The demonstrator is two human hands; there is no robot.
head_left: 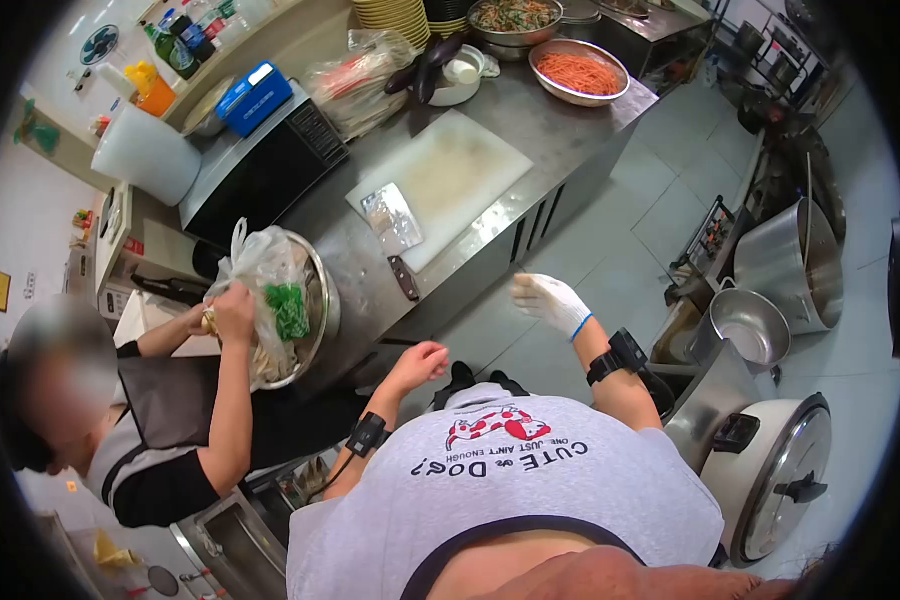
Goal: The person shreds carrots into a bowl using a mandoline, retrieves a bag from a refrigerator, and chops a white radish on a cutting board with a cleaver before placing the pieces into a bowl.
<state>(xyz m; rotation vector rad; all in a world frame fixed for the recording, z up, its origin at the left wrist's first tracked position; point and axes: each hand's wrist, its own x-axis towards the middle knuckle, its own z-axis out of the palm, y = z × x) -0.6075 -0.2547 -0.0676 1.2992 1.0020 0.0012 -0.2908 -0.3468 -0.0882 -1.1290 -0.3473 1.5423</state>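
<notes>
My bare left hand [419, 367] hangs in the air in front of my body, near the front edge of the steel counter [355, 285]. Its fingers are loosely bent and apart, with nothing visible in them. My right hand [552, 302], in a white glove with a blue cuff, is raised over the floor with its fingers loosely stretched and holding nothing visible. The closest tool is a cleaver [392, 218], its blade on the white cutting board [460, 165] and its dark handle past the board's near edge. Neither hand touches it.
At left a person [165, 410] handles a plastic bag [265, 260] over a steel basin [325, 300]. Shredded carrot fills a bowl [578, 73] beyond eggplants [432, 68]. A microwave [270, 165] stands on the counter. Pots [750, 325] and a pressure cooker [770, 480] are at right.
</notes>
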